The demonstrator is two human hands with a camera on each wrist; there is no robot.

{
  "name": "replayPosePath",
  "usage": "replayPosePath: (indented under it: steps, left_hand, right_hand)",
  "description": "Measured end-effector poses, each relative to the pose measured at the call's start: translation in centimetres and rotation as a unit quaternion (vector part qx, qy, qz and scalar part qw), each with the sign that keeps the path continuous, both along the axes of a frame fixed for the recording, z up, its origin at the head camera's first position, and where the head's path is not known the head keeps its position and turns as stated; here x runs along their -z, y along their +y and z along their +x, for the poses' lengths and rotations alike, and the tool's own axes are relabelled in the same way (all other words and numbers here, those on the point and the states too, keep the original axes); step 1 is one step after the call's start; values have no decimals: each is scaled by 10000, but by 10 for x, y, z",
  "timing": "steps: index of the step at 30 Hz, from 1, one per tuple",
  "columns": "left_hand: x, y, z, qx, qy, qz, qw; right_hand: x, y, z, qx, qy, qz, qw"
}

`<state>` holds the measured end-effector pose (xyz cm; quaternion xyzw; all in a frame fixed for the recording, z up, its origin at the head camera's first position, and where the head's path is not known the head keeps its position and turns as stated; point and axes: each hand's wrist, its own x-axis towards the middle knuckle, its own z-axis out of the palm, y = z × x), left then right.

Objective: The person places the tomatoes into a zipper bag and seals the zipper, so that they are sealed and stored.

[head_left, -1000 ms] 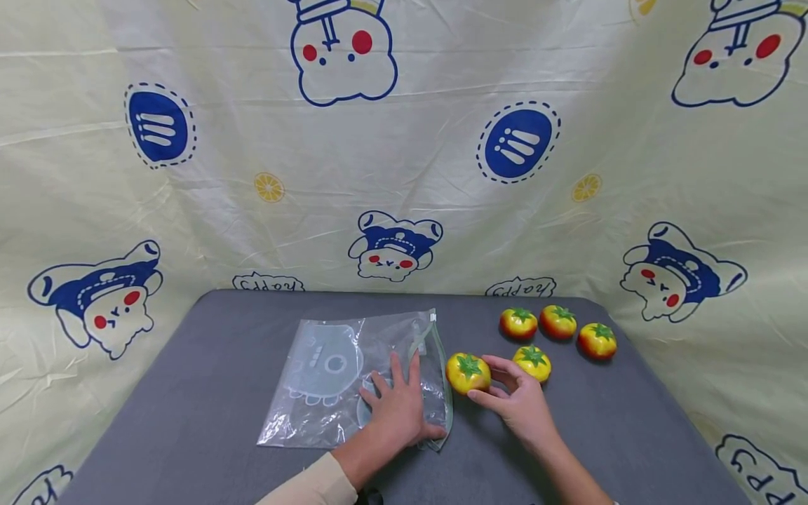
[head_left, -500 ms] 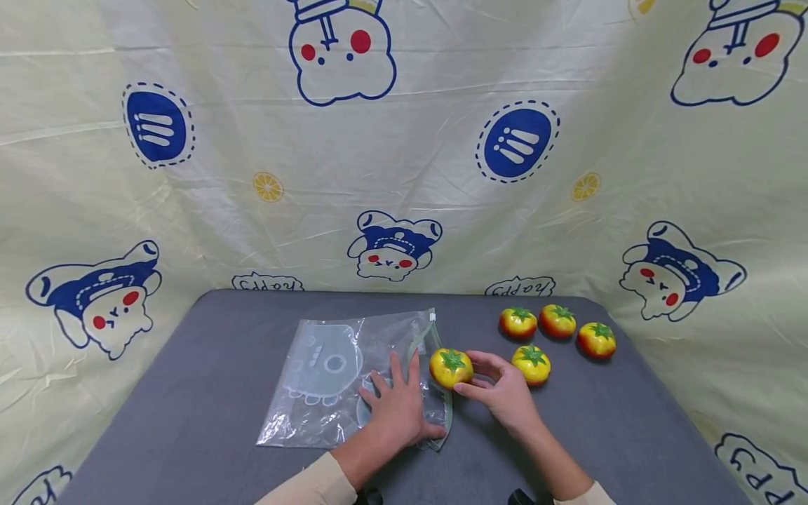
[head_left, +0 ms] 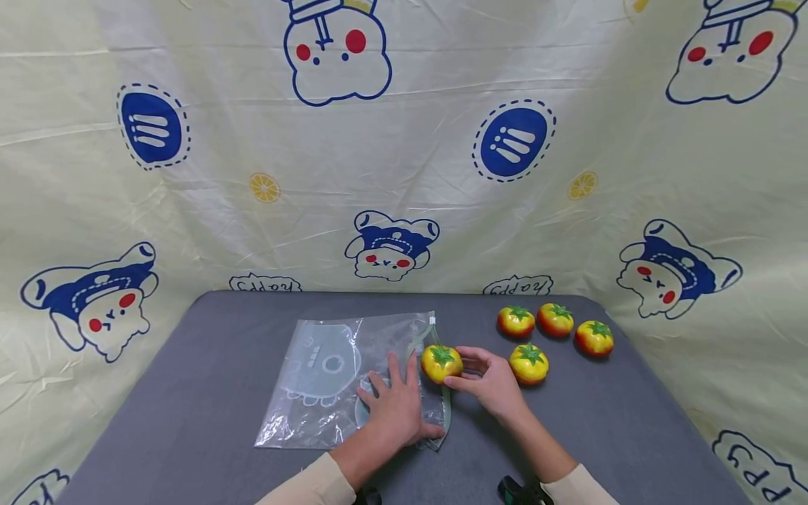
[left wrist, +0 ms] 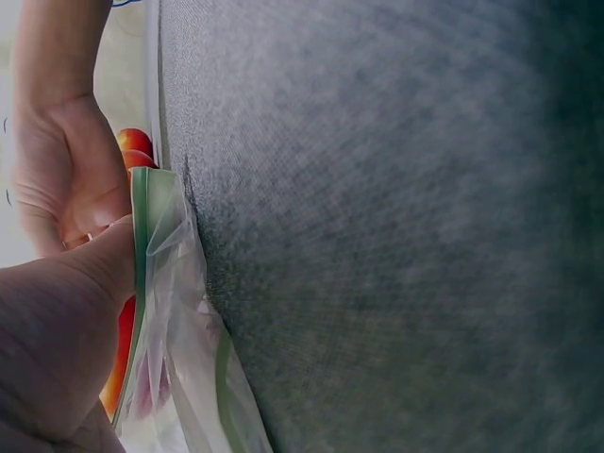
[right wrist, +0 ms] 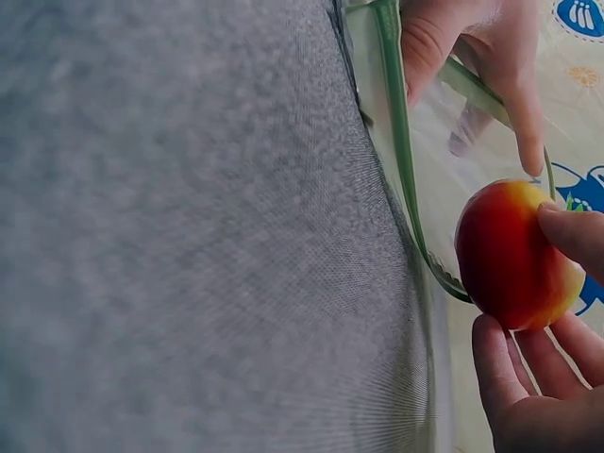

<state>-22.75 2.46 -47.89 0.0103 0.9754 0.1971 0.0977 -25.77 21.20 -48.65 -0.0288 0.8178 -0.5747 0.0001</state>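
One round, glossy, red-and-yellow fruit (head_left: 442, 364), pinched by the right hand (head_left: 495, 386), is at the mouth of a green-edged clear plastic bag (head_left: 299, 424), left hand (head_left: 399, 414) spread-fingered upon it: seemingly loading, next needing an inward push.

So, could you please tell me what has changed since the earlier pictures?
The right hand has carried the red-and-yellow tomato leftward, from beside the clear zip bag to its mouth. Nothing was newly grasped or let go. The left hand stays spread on the bag, and the other four tomatoes stay in place.
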Motion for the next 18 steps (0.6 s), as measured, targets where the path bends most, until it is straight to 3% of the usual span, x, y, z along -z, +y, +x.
replayPosePath:
  steps: [18]
  left_hand:
    - [2,3,-1,-146,-64,6,9999]
  right_hand:
    - [4,-12,-12,93,196,466,9987]
